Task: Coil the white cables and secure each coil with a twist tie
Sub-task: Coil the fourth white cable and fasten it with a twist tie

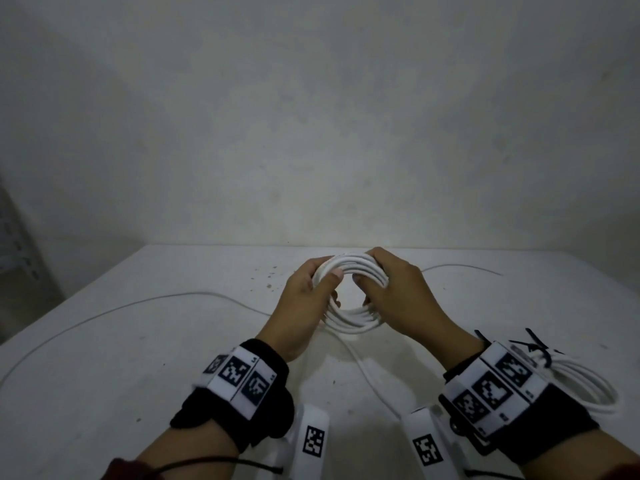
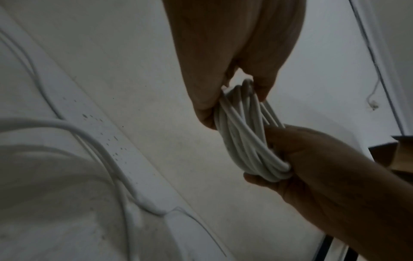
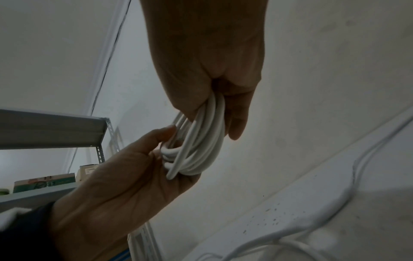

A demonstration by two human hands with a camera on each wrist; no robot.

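Observation:
A white cable coil (image 1: 349,317) of several loops is held upright above the white table (image 1: 104,393). My left hand (image 1: 325,271) grips its left side, thumb on the front. On the coil's right side my right hand (image 1: 370,268) grips the loops, fingers curled over the top. The left wrist view shows the coil (image 2: 245,141) pinched by the left hand (image 2: 234,106), and the right wrist view shows the coil (image 3: 201,141) in the right hand (image 3: 212,121). A loose cable tail (image 1: 367,368) trails from the coil toward me. A second coil (image 1: 585,386) with a black twist tie (image 1: 533,344) lies behind my right wrist.
A loose white cable (image 1: 138,303) curves across the left of the table, and another thin cable (image 1: 460,266) lies at the far right. Dark specks (image 1: 270,278) mark the tabletop. A grey wall stands close behind. A metal shelf (image 3: 55,130) holding boxes is at the left.

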